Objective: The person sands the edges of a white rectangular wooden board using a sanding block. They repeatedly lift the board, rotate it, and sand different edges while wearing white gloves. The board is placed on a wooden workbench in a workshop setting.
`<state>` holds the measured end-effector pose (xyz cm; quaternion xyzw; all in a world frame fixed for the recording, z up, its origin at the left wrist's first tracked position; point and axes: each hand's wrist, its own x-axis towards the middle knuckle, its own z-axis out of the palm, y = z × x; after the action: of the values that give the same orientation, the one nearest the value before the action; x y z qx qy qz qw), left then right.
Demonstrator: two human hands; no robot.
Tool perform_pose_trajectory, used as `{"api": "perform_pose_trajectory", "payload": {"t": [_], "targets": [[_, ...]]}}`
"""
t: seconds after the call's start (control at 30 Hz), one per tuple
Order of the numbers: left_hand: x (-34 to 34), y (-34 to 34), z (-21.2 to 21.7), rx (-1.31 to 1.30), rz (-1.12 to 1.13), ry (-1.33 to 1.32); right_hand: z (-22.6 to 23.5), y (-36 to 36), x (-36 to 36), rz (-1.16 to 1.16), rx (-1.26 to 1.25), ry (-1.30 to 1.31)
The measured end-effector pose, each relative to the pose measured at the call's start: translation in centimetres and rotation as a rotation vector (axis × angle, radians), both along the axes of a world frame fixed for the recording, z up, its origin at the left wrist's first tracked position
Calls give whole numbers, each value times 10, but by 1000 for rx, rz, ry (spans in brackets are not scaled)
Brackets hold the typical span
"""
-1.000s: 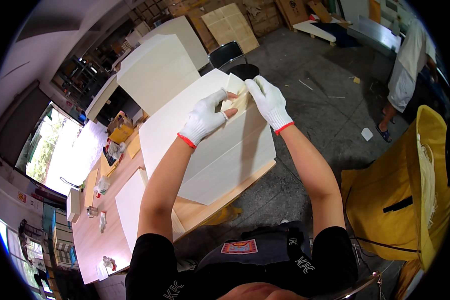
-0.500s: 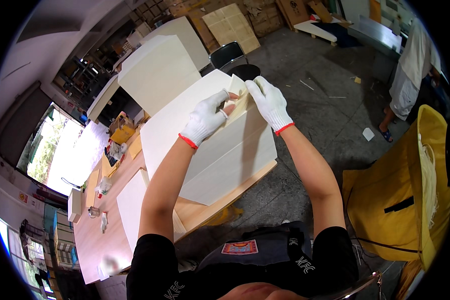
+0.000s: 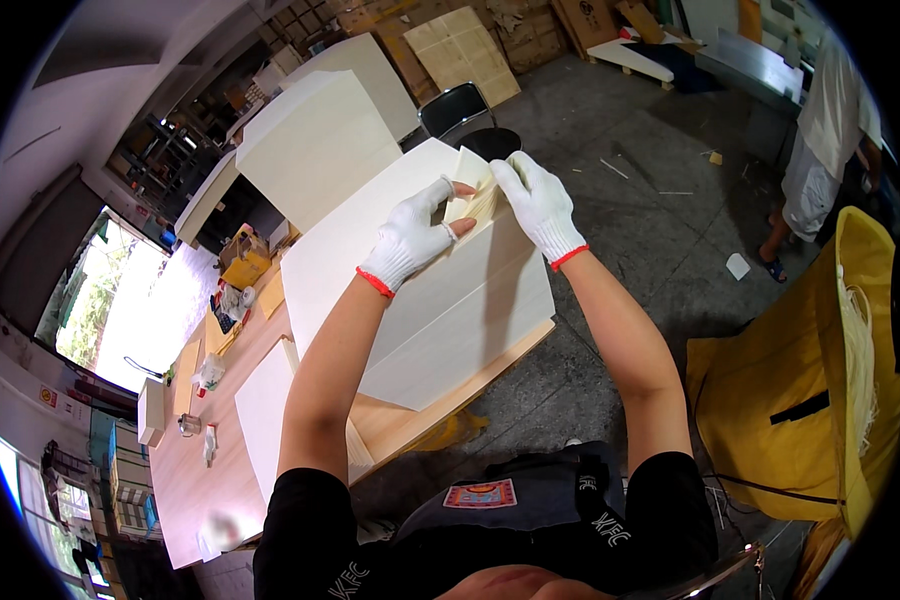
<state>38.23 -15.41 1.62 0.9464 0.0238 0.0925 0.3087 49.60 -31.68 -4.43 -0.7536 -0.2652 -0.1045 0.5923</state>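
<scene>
A tall stack of white sheets (image 3: 440, 315) stands on the wooden table, its top sheets lifted and fanned (image 3: 480, 200) at the far right corner. I wear white knitted gloves with red cuffs. At that corner, my right hand (image 3: 537, 203) pinches the sheet edges, its fingertips pressed together. My left hand (image 3: 412, 238) lies over the top of the stack, with bare thumb and fingertip spread apart against the fanned edges. How many sheets the right hand grips is hidden.
Another white stack (image 3: 320, 140) stands behind. Beyond the far corner is a black chair (image 3: 457, 108). A yellow sack (image 3: 770, 400) hangs at right, and a person (image 3: 820, 150) stands farther off. Small items and a yellow box (image 3: 243, 262) lie along the table (image 3: 185, 480).
My left thumb and fingertip have spread farther apart, and the fanned sheets between the hands have opened wider. My right hand has stayed at the corner.
</scene>
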Motion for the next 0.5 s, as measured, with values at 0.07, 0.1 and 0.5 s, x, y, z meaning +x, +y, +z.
{"api": "perform_pose_trajectory", "payload": {"t": [0.07,0.1,0.5], "targets": [[1,4,-3,-3,-8,8,0,0,-1,2,5,2],[1,2,-1,-4,-12,13,0,0,-1,5,10,6],[-3,-10,4,58,40,-22,1,0,-3,-1,17,39]]}}
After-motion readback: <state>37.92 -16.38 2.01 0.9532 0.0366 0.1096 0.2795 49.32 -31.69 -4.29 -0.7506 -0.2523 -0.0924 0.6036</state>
